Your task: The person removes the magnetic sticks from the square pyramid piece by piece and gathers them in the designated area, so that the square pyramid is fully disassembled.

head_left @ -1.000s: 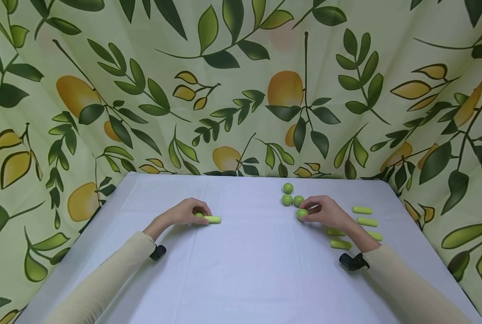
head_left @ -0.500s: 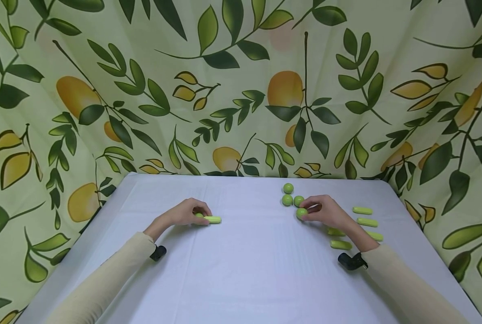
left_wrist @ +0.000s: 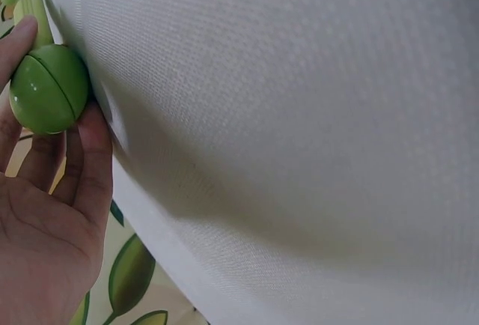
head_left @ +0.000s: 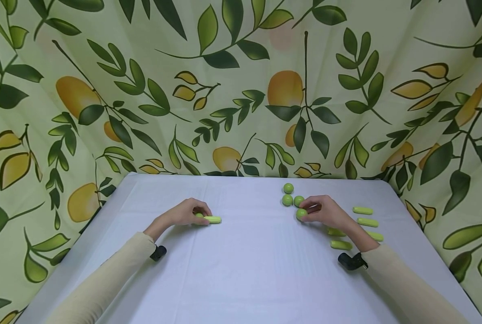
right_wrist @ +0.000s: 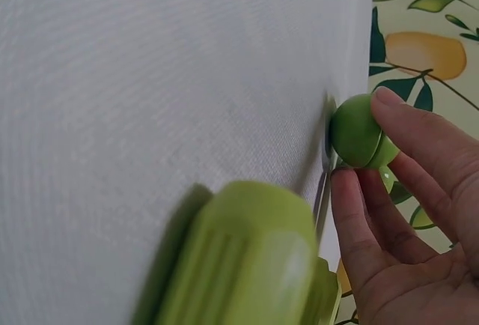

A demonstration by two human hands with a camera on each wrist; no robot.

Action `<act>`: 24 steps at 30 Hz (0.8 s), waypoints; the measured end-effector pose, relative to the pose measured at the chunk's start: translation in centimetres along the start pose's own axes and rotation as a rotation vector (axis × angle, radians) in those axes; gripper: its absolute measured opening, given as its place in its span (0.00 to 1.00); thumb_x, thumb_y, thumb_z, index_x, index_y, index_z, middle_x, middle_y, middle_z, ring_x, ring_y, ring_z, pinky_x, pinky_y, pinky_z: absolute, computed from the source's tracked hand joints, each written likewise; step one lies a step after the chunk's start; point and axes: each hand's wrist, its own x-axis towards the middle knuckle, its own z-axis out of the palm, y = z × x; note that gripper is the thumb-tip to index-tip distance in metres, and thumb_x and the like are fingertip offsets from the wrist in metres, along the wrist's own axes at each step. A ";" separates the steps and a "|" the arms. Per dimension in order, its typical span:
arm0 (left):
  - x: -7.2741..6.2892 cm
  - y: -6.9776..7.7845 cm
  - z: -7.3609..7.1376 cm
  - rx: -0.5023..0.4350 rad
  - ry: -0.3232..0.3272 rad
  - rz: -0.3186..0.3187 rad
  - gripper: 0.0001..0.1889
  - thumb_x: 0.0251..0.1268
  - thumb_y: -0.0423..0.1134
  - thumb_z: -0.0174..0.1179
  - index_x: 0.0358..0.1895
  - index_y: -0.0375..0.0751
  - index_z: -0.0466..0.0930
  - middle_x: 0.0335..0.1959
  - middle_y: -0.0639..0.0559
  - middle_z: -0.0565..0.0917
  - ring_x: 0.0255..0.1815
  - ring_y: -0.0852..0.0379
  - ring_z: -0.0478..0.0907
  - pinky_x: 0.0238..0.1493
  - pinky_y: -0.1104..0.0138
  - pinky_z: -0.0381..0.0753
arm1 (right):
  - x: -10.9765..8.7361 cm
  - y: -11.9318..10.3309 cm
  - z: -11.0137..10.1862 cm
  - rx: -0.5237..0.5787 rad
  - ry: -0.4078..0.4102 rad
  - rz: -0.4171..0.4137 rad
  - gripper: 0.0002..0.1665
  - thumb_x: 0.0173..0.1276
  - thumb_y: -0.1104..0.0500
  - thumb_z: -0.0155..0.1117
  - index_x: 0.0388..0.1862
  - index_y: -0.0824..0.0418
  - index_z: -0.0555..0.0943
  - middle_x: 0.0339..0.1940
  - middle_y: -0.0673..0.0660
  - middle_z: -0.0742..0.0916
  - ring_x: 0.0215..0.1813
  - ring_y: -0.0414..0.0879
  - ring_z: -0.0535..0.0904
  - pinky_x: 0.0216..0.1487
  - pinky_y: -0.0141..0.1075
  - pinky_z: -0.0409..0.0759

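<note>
My left hand (head_left: 188, 211) grips a green ball (left_wrist: 49, 89) with a seam round its middle, low over the white cloth. A pale green ribbed stick (head_left: 212, 219) extends from the ball's far side, with my thumb near where they meet; I cannot tell if they are joined. On the right, my right hand (head_left: 325, 210) pinches a second seamed green ball (right_wrist: 357, 132) between thumb and fingers, close at the cloth. Just beyond its fingertips sit further green balls, one nearest (head_left: 298, 201), another left of it (head_left: 287, 200), a third behind (head_left: 288, 188).
Several green ribbed sticks lie under and right of the right forearm, including a front one (head_left: 340, 245) and a back one (head_left: 362, 210). A white cloth (head_left: 241, 270) covers the table. Behind it hangs a leaf-and-fruit patterned curtain (head_left: 241, 67). Each wrist wears a black camera.
</note>
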 end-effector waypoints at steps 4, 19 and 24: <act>0.0 0.0 0.0 -0.004 0.001 -0.002 0.06 0.63 0.33 0.72 0.42 0.40 0.87 0.38 0.56 0.85 0.40 0.57 0.79 0.46 0.63 0.80 | 0.0 -0.2 -0.1 0.003 -0.007 -0.008 0.20 0.61 0.65 0.78 0.50 0.70 0.84 0.50 0.64 0.86 0.49 0.57 0.84 0.49 0.38 0.83; 0.0 -0.1 0.1 -0.002 -0.004 0.000 0.06 0.63 0.33 0.72 0.41 0.41 0.87 0.38 0.57 0.85 0.41 0.57 0.79 0.46 0.64 0.79 | 0.0 -0.3 -1.1 0.004 -0.018 -0.033 0.21 0.62 0.63 0.78 0.51 0.71 0.84 0.51 0.66 0.86 0.52 0.58 0.83 0.50 0.34 0.82; 0.0 0.1 0.0 0.001 -0.004 -0.003 0.06 0.63 0.33 0.72 0.41 0.41 0.87 0.38 0.57 0.85 0.41 0.57 0.79 0.46 0.63 0.80 | 0.4 -0.7 -1.3 0.012 -0.009 -0.049 0.20 0.63 0.64 0.77 0.51 0.70 0.84 0.51 0.65 0.86 0.54 0.59 0.83 0.53 0.35 0.82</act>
